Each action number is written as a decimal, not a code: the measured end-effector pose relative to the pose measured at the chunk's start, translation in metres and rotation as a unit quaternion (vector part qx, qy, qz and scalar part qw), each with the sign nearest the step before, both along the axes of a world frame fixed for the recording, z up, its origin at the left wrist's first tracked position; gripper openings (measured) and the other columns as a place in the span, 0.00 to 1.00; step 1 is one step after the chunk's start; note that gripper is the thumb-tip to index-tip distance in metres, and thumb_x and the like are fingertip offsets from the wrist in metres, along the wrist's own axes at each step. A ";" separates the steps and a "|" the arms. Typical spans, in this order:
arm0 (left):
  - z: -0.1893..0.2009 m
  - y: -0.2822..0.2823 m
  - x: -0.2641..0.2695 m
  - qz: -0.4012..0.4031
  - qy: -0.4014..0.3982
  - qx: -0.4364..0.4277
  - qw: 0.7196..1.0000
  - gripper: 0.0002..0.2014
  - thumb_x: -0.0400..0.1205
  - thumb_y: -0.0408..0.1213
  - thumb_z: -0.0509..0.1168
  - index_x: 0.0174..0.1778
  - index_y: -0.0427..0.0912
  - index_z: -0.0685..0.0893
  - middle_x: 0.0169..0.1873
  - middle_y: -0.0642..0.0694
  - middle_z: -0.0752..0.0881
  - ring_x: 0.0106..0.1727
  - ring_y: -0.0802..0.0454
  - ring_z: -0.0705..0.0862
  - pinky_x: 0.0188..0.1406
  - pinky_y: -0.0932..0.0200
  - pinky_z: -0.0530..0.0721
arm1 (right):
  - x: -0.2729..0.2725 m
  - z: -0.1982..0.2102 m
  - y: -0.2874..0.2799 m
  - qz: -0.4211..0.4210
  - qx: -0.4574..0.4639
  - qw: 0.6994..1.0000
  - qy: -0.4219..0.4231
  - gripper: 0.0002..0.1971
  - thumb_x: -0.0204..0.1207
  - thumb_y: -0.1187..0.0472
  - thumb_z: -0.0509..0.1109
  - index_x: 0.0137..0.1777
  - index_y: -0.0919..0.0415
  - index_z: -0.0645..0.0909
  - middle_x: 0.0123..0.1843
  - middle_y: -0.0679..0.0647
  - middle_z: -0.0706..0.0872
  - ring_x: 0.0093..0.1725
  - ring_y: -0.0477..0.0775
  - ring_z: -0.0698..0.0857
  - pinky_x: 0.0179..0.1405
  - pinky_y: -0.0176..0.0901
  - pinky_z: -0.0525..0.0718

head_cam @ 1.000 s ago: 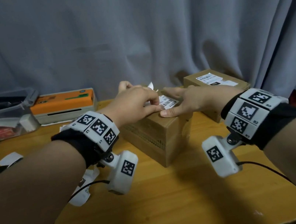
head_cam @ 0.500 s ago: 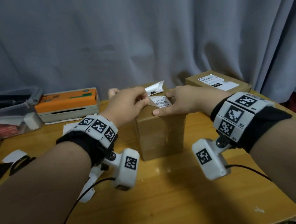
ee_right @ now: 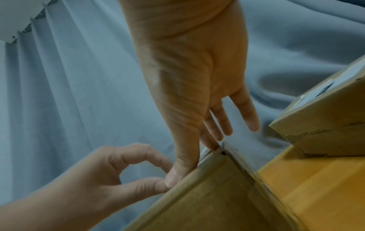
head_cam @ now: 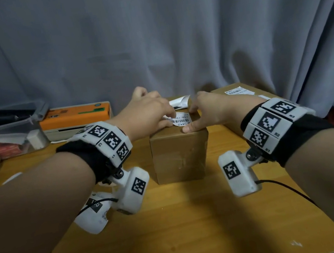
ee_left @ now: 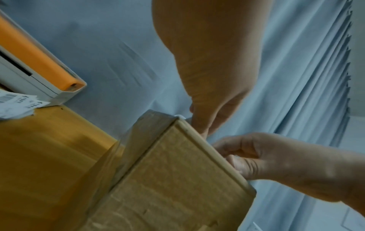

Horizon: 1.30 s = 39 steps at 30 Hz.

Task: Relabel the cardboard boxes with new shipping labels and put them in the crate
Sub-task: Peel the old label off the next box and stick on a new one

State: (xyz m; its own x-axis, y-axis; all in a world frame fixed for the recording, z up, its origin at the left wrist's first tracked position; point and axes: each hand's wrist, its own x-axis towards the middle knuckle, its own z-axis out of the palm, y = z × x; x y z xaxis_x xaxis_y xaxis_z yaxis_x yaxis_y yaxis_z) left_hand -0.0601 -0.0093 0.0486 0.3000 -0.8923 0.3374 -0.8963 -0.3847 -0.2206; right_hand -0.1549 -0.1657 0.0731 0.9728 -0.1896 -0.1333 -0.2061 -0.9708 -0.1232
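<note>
A brown cardboard box [head_cam: 179, 155] stands in the middle of the wooden table. A white shipping label [head_cam: 181, 120] lies on its top near the front edge. My left hand [head_cam: 169, 117] pinches the label's left end with curled thumb and forefinger, which show as a ring in the right wrist view [ee_right: 158, 176]. My right hand [head_cam: 191, 120] rests on the box top, fingers straight, its thumb [ee_right: 175, 173] pressing at the front edge. A curled white label piece [head_cam: 179, 102] sits at the back of the box top. A second labelled box [head_cam: 241, 92] stands behind on the right.
An orange and white label printer [head_cam: 76, 123] sits at the back left with loose labels [ee_left: 15, 101] in front. A clear plastic bin [head_cam: 9, 131] is at the far left. A grey curtain [head_cam: 148, 41] hangs close behind the table.
The box has been turned square to me. Both hands came down with the label, which now lies on the box top under my fingers.
</note>
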 end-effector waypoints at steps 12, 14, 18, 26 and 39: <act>0.001 -0.014 0.007 0.071 0.127 -0.051 0.988 0.08 0.82 0.49 0.62 0.44 0.52 0.84 0.31 0.60 0.78 0.50 0.54 0.75 0.55 0.54 0.55 | -0.003 -0.005 -0.003 0.015 0.001 1.000 -0.005 0.37 0.67 0.33 0.70 0.66 0.62 0.79 0.63 0.58 0.83 0.61 0.59 0.82 0.64 0.56 0.80; 0.003 -0.017 0.008 0.083 0.142 -0.057 0.985 0.08 0.82 0.49 0.62 0.45 0.51 0.84 0.34 0.58 0.81 0.49 0.55 0.76 0.57 0.54 0.56 | -0.003 -0.005 -0.003 0.016 0.002 1.000 -0.008 0.37 0.67 0.33 0.70 0.67 0.62 0.78 0.64 0.58 0.83 0.62 0.58 0.82 0.64 0.55 0.80; 0.004 -0.021 0.008 0.107 0.155 -0.067 0.980 0.09 0.83 0.48 0.60 0.46 0.50 0.84 0.39 0.54 0.85 0.49 0.54 0.78 0.63 0.50 0.59 | -0.006 -0.007 -0.004 0.023 0.008 1.000 -0.016 0.37 0.69 0.35 0.69 0.70 0.61 0.76 0.65 0.56 0.81 0.62 0.56 0.80 0.63 0.50 0.80; 0.006 -0.028 0.008 0.157 0.178 -0.072 0.969 0.08 0.85 0.45 0.57 0.46 0.50 0.80 0.36 0.56 0.79 0.48 0.53 0.75 0.62 0.49 0.60 | -0.008 -0.008 -0.004 0.022 0.011 0.999 -0.024 0.34 0.68 0.34 0.69 0.66 0.61 0.79 0.63 0.57 0.83 0.60 0.58 0.81 0.62 0.55 0.81; 0.007 -0.017 0.007 0.128 0.161 -0.137 0.969 0.06 0.79 0.52 0.65 0.44 0.58 0.85 0.48 0.56 0.81 0.60 0.51 0.71 0.53 0.51 0.58 | -0.004 -0.011 -0.010 0.013 0.061 0.990 -0.126 0.27 0.70 0.37 0.71 0.58 0.59 0.83 0.52 0.55 0.88 0.52 0.55 0.84 0.50 0.48 0.82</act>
State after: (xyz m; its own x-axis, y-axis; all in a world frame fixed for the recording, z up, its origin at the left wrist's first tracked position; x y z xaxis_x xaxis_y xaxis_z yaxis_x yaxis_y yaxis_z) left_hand -0.0530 -0.0264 0.0558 0.6282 -0.6651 0.4037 -0.7695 -0.6078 0.1960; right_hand -0.1586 -0.1752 0.0622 0.9824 -0.1608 0.0949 -0.1282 -0.9504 -0.2833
